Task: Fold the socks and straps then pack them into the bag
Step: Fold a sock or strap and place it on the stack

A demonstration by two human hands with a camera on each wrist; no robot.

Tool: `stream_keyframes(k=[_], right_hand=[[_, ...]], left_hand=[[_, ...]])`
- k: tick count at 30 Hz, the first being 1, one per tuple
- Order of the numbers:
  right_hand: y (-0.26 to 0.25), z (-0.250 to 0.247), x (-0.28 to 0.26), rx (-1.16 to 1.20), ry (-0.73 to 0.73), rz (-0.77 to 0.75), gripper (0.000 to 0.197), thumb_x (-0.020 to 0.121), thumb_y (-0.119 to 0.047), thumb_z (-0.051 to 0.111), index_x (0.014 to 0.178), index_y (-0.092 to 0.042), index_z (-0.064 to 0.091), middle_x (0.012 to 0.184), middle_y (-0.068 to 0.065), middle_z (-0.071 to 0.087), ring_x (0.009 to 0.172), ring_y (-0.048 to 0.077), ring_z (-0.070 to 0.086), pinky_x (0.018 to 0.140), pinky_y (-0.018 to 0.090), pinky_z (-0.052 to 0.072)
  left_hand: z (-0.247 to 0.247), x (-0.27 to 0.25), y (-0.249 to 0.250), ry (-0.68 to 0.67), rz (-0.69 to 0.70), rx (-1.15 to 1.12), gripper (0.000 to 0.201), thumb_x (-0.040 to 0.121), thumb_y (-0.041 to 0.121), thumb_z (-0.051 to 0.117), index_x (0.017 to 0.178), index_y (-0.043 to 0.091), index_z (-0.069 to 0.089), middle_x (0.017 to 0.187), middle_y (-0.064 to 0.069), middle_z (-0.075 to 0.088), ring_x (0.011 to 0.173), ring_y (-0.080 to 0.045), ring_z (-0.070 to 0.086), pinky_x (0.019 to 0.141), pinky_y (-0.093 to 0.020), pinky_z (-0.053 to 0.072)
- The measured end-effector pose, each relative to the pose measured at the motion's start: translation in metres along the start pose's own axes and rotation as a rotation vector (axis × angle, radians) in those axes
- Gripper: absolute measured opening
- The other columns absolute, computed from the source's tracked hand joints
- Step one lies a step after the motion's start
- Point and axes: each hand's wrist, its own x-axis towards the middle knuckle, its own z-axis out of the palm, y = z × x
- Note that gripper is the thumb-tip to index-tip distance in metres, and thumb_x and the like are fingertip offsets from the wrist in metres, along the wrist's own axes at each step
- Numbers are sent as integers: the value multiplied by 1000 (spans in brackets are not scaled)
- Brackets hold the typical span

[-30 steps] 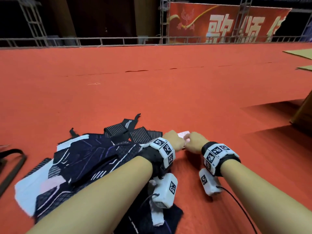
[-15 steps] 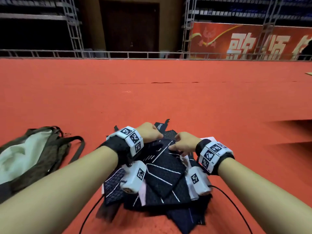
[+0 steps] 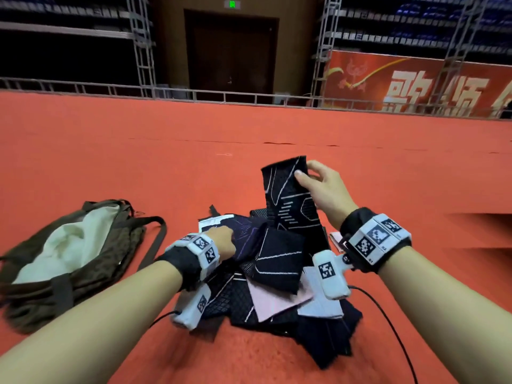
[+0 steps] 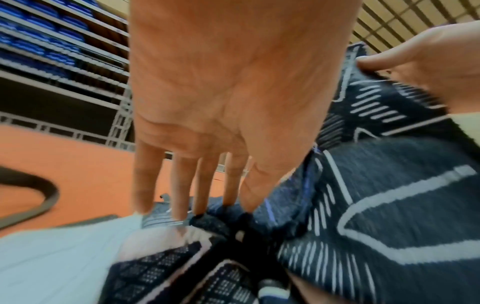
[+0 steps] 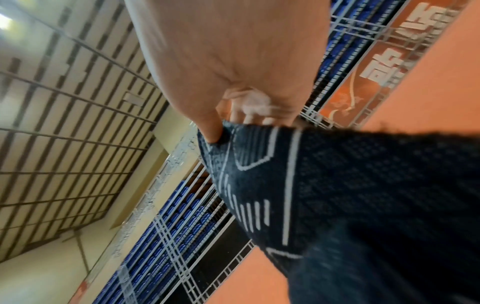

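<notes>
A heap of dark socks and straps (image 3: 277,261) with white and pink pieces lies on the red carpet in front of me. My right hand (image 3: 306,170) pinches the top edge of a navy sock (image 3: 288,195) with white lines and holds it up above the heap. In the right wrist view the thumb and fingers of the right hand (image 5: 228,125) clamp the navy sock (image 5: 311,185). My left hand (image 3: 221,242) rests on the heap's left side. In the left wrist view the left hand (image 4: 207,205) points straight fingers down, tips touching the heap. The olive bag (image 3: 69,253) lies open at left.
The bag's dark strap (image 3: 158,239) loops on the carpet between bag and heap. A small pink piece (image 3: 335,238) lies right of the heap. Red carpet (image 3: 249,134) stretches to a metal railing (image 3: 221,97); a step (image 3: 471,217) drops at right. Wrist camera cables trail near me.
My right hand has lifted one navy sock up and away from the heap. My left hand has dropped lower onto the heap's left side. The view has tilted up.
</notes>
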Motion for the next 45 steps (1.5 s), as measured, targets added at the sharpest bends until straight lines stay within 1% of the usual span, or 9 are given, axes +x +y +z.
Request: stream_keyframes(k=[5, 7, 12, 17, 22, 30, 35, 40, 45], right_hand=[[-26, 29, -5, 213, -121, -88, 20, 103, -11, 57, 121, -10, 66, 116, 16, 74, 96, 24, 73, 79, 32, 61], [-32, 44, -6, 354, -139, -28, 22, 102, -11, 57, 123, -8, 65, 119, 20, 72, 91, 24, 72, 74, 31, 62], [-23, 66, -25, 406, -244, 242, 30, 103, -28, 56, 126, -9, 62, 114, 11, 74, 82, 18, 71, 58, 27, 58], [31, 74, -57, 245, -435, 331, 38, 98, -9, 60, 134, -18, 54, 119, 10, 73, 78, 24, 72, 54, 33, 56], [63, 87, -79, 269, -364, 308, 40, 96, -5, 61, 120, -36, 70, 122, 10, 72, 82, 30, 53, 44, 23, 40], [60, 92, -82, 325, -315, 209, 26, 96, 6, 57, 109, -5, 77, 116, 11, 75, 106, 34, 71, 84, 44, 59], [55, 93, -82, 350, -283, 245, 47, 92, 9, 36, 114, -5, 75, 108, 11, 74, 69, 18, 54, 56, 23, 48], [62, 95, -83, 333, -361, 370, 36, 100, -40, 56, 126, -17, 64, 119, 11, 74, 97, 27, 72, 80, 38, 57], [69, 95, -82, 273, -356, 310, 34, 102, -29, 59, 126, -5, 60, 121, 13, 72, 99, 25, 69, 86, 41, 56]], left_hand=[[-41, -30, 5, 180, 177, -1162, 60, 90, 69, 39, 116, 22, 66, 119, 4, 70, 107, -18, 68, 93, -37, 50], [-56, -51, 14, 259, 303, -1351, 49, 92, 57, 52, 119, 18, 66, 113, 1, 75, 98, -19, 73, 85, -36, 57], [-59, -84, 5, 460, 289, -1328, 12, 99, 17, 61, 97, 9, 70, 83, 2, 76, 70, -6, 69, 65, -20, 53], [-15, -103, -24, 277, 96, -1491, 16, 99, 6, 54, 104, 6, 69, 105, -23, 74, 87, -28, 70, 79, -40, 59], [11, -116, -42, 157, 51, -1479, 35, 96, -7, 43, 113, 9, 69, 105, -12, 76, 87, -23, 70, 74, -34, 58], [7, -111, -59, -34, -40, -1610, 56, 99, 55, 46, 120, 10, 71, 108, -13, 74, 88, -27, 68, 81, -40, 51], [12, -108, -52, 100, -13, -1387, 27, 94, 28, 70, 114, 10, 72, 109, -10, 76, 89, -19, 71, 81, -36, 54], [12, -105, -45, 249, 34, -1420, 10, 93, 17, 71, 101, 12, 74, 91, -3, 77, 76, -12, 72, 61, -23, 55], [13, -104, -42, 206, -36, -1431, 32, 94, 42, 67, 108, 14, 74, 102, -5, 78, 85, -18, 72, 79, -35, 55]])
